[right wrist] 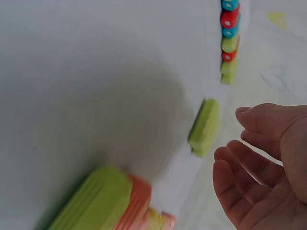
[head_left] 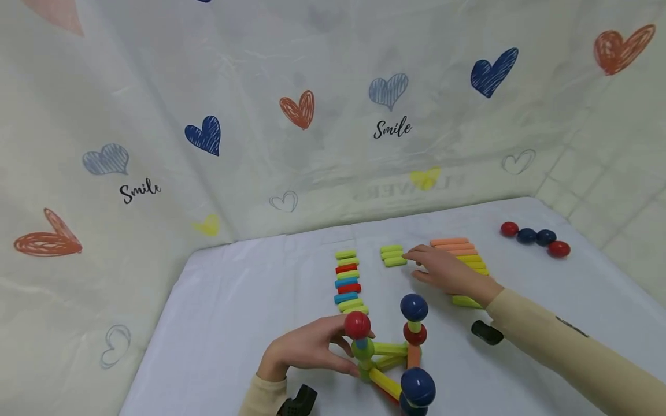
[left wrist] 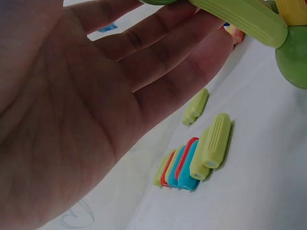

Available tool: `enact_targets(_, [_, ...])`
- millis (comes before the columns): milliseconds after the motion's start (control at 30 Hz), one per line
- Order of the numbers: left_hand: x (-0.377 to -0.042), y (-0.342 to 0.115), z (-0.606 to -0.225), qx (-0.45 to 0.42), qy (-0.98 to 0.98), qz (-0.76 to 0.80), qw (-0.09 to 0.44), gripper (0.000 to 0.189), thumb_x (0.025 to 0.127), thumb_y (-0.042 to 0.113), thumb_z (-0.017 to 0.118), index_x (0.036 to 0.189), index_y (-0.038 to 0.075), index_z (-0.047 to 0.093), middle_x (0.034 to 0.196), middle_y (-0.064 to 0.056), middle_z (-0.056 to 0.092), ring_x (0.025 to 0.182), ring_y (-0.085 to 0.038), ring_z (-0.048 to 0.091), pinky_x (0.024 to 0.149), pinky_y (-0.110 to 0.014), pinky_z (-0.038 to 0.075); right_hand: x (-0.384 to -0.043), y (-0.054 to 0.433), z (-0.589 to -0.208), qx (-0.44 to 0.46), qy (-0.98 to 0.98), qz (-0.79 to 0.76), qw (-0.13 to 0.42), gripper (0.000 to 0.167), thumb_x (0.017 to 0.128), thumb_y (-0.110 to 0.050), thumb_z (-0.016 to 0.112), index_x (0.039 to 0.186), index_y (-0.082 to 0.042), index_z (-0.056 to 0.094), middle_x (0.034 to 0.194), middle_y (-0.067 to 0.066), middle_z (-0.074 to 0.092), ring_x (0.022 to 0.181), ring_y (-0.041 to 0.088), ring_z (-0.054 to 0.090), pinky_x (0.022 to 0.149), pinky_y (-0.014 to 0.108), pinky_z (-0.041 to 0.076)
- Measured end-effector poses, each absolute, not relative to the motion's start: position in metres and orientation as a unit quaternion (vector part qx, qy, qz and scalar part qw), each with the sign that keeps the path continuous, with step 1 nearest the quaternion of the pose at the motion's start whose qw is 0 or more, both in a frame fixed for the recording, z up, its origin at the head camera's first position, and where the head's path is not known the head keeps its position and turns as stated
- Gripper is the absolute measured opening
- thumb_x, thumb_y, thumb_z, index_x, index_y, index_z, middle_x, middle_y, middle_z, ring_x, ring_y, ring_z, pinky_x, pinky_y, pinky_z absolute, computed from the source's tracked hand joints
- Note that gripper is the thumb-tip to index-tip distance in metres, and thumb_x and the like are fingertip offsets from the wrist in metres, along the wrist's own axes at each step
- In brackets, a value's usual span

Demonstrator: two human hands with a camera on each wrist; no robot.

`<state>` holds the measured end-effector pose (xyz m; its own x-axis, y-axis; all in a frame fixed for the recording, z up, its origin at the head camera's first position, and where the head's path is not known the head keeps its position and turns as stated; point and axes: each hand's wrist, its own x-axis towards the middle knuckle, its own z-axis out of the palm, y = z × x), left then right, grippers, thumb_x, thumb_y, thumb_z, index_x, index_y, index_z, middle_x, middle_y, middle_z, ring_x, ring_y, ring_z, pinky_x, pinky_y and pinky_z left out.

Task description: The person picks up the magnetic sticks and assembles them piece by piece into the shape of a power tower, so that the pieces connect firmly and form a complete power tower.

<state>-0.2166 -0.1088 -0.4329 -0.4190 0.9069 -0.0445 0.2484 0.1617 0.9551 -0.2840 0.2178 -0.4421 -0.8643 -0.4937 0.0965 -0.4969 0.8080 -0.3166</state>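
A structure of magnetic rods and balls (head_left: 390, 349) stands at the table's front, with green, yellow and orange rods and green, red and navy balls. My left hand (head_left: 307, 346) holds its left corner, the thumb at a lower green ball and the fingers behind. In the left wrist view, those fingers (left wrist: 163, 57) extend beside a green rod (left wrist: 244, 19). Farther back, my right hand (head_left: 450, 273) hovers by a small group of green rods (head_left: 393, 258), fingertips at their right end. Nothing shows in its loosely bent fingers (right wrist: 235, 184) in the right wrist view.
A column of green, red and blue rods (head_left: 347, 283) lies behind the structure. Orange and yellow rods (head_left: 458, 248) lie partly hidden by my right hand. Red and navy balls (head_left: 536, 236) sit at the back right. A heart-printed sheet (head_left: 333, 144) hangs behind the table.
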Motion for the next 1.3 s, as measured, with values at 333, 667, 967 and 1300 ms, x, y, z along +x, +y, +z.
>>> enact_targets(333, [-0.217,-0.105,-0.432,0.416,0.689,0.490,0.335,0.051,0.088,0.004,0.072,0.134,0.008,0.051,0.126,-0.007,0.060,0.109,-0.008,0.058,0.091,-0.035,0.053,-0.300,0.186,-0.456,0.271,-0.960,0.074,0.001,0.034,0.086,-0.009,0.074,0.118,-0.006,0.066,0.111,0.011,0.061,0.100,0.027,0.058,0.088,0.041,0.053])
enact_targets(667, [-0.219,-0.103,-0.433,0.405,0.695,0.490,0.335,0.051,0.087,0.003,0.072,0.134,0.006,0.052,0.126,-0.007,0.060,0.109,-0.007,0.057,0.090,-0.034,0.053,-0.302,0.180,-0.458,0.255,-0.965,0.061,0.030,0.034,0.088,-0.010,0.072,0.121,-0.006,0.065,0.120,0.013,0.060,0.107,0.032,0.056,0.088,0.042,0.053])
enact_targets(967, [-0.218,-0.102,-0.433,0.399,0.708,0.483,0.326,0.047,0.086,0.004,0.074,0.130,0.010,0.056,0.120,-0.002,0.064,0.106,-0.006,0.060,0.090,-0.032,0.053,-0.302,0.182,-0.460,0.262,-0.963,0.046,0.034,0.016,0.089,-0.007,0.071,0.104,-0.009,0.069,0.096,0.006,0.057,0.091,0.025,0.053,0.080,0.036,0.054])
enact_targets(1300, [-0.217,-0.103,-0.432,0.394,0.711,0.482,0.326,0.046,0.087,0.005,0.073,0.129,0.010,0.056,0.120,-0.001,0.064,0.106,-0.005,0.060,0.089,-0.030,0.053,-0.292,0.198,-0.446,0.269,-0.954,0.119,0.050,0.021,0.084,-0.009,0.076,0.105,-0.012,0.069,0.094,0.000,0.061,0.085,0.019,0.057,0.075,0.034,0.054])
